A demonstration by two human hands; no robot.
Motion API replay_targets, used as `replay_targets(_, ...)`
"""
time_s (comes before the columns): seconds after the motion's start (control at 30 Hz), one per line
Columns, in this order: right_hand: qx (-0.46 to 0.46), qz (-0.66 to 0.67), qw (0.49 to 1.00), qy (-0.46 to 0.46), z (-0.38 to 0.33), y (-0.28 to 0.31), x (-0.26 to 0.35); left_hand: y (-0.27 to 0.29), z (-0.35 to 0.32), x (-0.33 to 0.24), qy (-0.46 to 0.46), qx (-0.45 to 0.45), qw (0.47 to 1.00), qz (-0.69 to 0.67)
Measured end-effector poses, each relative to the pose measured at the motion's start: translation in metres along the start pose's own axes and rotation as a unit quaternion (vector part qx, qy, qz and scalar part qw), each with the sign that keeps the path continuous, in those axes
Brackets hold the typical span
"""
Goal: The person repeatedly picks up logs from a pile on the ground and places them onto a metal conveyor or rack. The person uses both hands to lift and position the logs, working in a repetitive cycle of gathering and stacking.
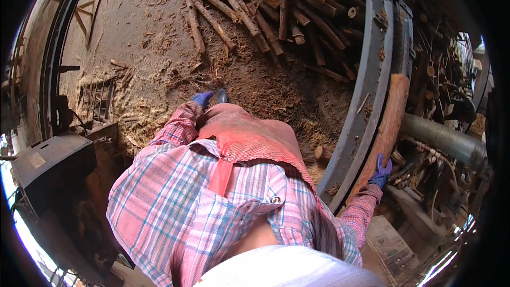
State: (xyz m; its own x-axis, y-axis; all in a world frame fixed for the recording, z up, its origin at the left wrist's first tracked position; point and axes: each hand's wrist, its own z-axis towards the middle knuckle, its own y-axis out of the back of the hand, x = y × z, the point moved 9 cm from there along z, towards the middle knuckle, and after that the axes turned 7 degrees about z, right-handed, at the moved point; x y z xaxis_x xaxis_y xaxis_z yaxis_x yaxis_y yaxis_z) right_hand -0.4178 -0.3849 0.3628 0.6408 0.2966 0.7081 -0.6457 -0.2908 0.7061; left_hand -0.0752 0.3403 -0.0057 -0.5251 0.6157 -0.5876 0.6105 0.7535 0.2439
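A peeled log (390,122) lies lengthwise along the grey metal trough (353,122) on my right. My right hand (381,171), in a purple glove, rests against the near part of that log, fingers spread rather than wrapped round it. Ahead of me and to the left, my left hand (202,99), also gloved in purple, is beside the red apron (249,133) over my legs. Its fingers look stretched out, and nothing shows in them. The dark tip of a shoe (222,95) shows just right of that hand.
A heap of logs (265,5) covers the ground ahead. Bark and wood shavings litter the dirt floor (133,26). A dark metal machine box (53,159) stands at my left. Beyond the trough, a thick metal cylinder (443,138) sticks out among scrap wood.
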Motion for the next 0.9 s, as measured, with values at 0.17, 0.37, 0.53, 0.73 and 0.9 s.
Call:
replay_targets(0.17, -0.134, -0.255, 0.951, 0.109, -0.016, -0.069, 0.145, 0.04, 0.022, 0.066, 0.099, -0.002, 0.994, -0.052)
replay_targets(0.37, 0.072, -0.044, 0.911, 0.403, -0.09, -0.315, 0.281, 0.103, 0.063, 0.064, 0.032, -0.043, 0.994, 0.1)
replay_targets(0.53, 0.531, -0.03, 0.846, 0.03, -0.147, -0.486, 0.166, 0.076, 0.094, 0.017, 0.118, -0.017, 0.978, -0.173)
replay_targets(0.73, 0.642, -0.117, 0.757, -0.03, -0.115, -0.539, 0.151, 0.045, 0.106, -0.079, 0.087, -0.07, 0.961, -0.252)
replay_targets(0.9, 0.593, -0.163, 0.788, -0.014, -0.032, -0.57, 0.184, 0.093, 0.087, -0.161, 0.063, -0.193, 0.892, -0.404)
